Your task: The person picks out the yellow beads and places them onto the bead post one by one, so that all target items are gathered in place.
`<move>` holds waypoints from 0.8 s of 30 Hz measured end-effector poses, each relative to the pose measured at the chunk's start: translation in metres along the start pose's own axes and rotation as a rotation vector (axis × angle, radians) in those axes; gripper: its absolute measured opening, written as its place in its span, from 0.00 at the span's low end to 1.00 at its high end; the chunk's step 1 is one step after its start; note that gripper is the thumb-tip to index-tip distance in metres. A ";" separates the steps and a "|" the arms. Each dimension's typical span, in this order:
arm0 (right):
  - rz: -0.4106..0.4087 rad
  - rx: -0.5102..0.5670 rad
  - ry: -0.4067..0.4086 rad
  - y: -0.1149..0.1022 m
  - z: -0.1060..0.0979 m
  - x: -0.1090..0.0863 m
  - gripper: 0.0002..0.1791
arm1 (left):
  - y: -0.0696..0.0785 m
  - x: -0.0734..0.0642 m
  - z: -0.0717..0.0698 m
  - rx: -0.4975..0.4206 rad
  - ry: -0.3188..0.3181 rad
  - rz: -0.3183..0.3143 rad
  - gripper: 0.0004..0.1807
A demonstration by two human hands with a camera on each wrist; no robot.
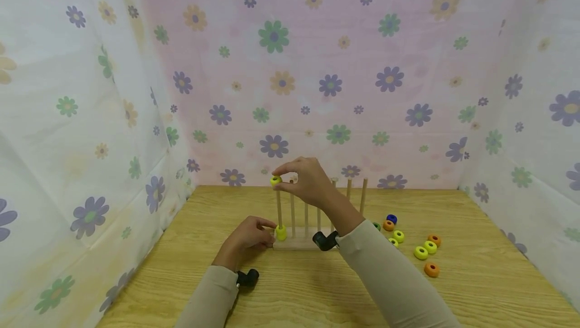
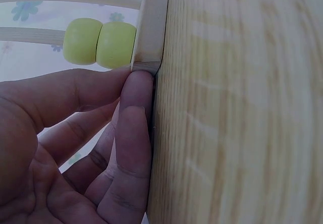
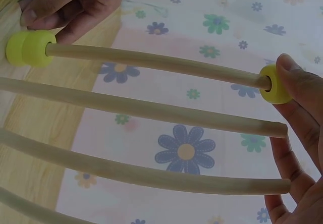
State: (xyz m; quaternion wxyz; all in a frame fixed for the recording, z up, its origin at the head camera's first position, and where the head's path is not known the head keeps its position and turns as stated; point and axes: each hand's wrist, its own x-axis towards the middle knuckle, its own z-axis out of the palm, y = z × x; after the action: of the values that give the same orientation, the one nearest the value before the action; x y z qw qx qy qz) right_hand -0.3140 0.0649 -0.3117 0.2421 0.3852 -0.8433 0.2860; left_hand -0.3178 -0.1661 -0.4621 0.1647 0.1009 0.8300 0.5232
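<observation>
A wooden peg rack [image 1: 296, 244] with several upright pegs stands on the table. Two yellow beads [image 2: 98, 42] are stacked at the foot of its leftmost peg. Between thumb and finger, my right hand [image 1: 308, 182] pinches another yellow bead [image 3: 275, 85] at the top of that same peg, with the peg's tip entering the hole. Low on the left, my left hand [image 1: 250, 234] grips the end of the rack's base, fingertips at its corner beside the stacked beads. The other pegs [image 3: 151, 115] carry no beads where they show.
Loose beads lie on the table [image 1: 362, 292] right of the rack: a blue bead [image 1: 391, 219], several yellow ones [image 1: 421, 253], several orange ones [image 1: 432, 269] and a green one [image 1: 376, 225] partly behind my right sleeve. Flowered cloth [image 1: 312, 106] hangs behind and at both sides.
</observation>
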 end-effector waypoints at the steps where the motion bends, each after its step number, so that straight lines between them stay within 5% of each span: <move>1: -0.002 0.003 0.001 0.000 0.000 0.000 0.14 | 0.000 0.000 0.000 -0.001 -0.001 0.000 0.25; 24: 0.026 -0.009 -0.024 0.003 0.002 -0.002 0.13 | 0.001 -0.002 -0.001 0.012 -0.004 0.001 0.24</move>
State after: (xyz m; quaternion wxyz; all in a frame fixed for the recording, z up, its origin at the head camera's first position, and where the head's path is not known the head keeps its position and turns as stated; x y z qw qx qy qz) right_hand -0.3153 0.0661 -0.3156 0.2302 0.3765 -0.8524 0.2806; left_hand -0.3168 -0.1673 -0.4608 0.1652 0.1034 0.8328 0.5181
